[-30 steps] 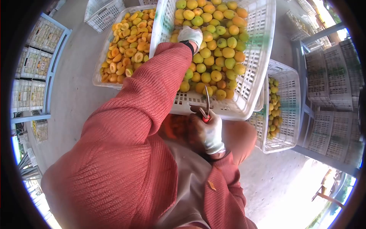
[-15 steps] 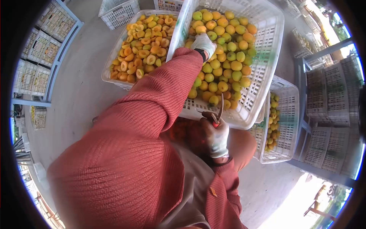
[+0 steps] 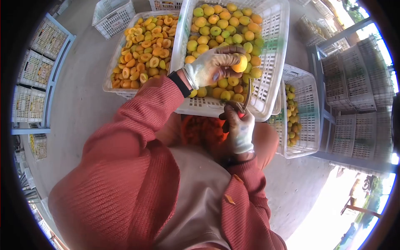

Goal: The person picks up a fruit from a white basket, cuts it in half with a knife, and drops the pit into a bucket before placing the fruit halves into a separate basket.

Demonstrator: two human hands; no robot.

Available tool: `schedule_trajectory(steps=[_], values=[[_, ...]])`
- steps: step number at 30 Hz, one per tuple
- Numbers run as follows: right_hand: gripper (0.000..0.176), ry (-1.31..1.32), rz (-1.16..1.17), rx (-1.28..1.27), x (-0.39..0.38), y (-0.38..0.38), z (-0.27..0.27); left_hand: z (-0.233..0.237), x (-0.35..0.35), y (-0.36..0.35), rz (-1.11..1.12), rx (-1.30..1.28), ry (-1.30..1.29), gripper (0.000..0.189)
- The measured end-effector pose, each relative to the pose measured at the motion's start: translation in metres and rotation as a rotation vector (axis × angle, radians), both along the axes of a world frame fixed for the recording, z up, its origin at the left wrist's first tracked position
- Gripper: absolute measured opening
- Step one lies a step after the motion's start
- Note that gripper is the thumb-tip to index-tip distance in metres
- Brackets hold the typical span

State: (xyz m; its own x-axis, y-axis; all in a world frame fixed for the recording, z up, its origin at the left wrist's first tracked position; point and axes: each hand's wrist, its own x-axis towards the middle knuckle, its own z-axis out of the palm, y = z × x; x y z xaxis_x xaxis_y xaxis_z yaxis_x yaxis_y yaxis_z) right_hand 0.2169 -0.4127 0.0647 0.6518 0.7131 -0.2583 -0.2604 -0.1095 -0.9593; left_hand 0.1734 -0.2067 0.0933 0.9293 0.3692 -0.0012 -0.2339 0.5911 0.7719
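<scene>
Orange apricot (image 3: 240, 64) is now pinched in my left hand (image 3: 208, 68), pulled back out of the crate (image 3: 273, 50). Right hand (image 3: 242, 128) stays clenched on the knife (image 3: 248, 93), blade just beside it.

bright daylight, blown-out glare lower right, fisheye bending, dark vignette corners, sharp focus

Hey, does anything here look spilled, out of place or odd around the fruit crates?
Only small things. Two orange fruit scraps cling to the red sweater front. Otherwise the left hand holds an apricot over the crate of whole apricots, the right hand grips a knife; no fruit lies on the floor.
</scene>
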Motion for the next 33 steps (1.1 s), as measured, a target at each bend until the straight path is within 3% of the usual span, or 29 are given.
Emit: schedule_trajectory(steps=[2,3,7,17,22,24,26,29,33], values=[[0.026,-0.197,0.042,-0.074,-0.001,-0.003,-0.002,0.004,-0.027,-0.005,-0.061,0.253,0.125,0.05],[0.026,-0.245,0.031,-0.074,-0.003,-0.004,-0.002,0.005,-0.033,-0.013,-0.04,0.29,0.059,0.05],[0.027,-0.227,0.06,-0.138,-0.01,-0.008,0.004,-0.001,-0.053,-0.022,-0.01,0.417,0.077,0.05],[0.023,-0.407,0.197,-0.257,-0.012,-0.011,-0.004,-0.002,-0.064,-0.026,0.056,0.502,0.134,0.05],[0.02,-0.476,0.214,-0.271,-0.01,-0.004,-0.033,-0.008,-0.065,-0.035,0.117,0.555,0.142,0.05],[0.018,-0.472,0.161,-0.269,-0.012,-0.002,-0.031,-0.018,-0.065,-0.05,0.059,0.095,0.099,0.046],[0.019,-0.388,0.143,-0.302,-0.012,0.003,-0.03,-0.012,-0.067,-0.06,0.075,0.046,0.129,0.047],[0.02,-0.571,0.073,-0.24,-0.009,0.006,-0.047,-0.027,-0.055,-0.072,0.182,-0.094,0.037,0.043],[0.017,-0.613,0.05,-0.225,-0.011,0.015,-0.045,-0.022,-0.059,-0.078,0.221,-0.149,0.053,0.043]])
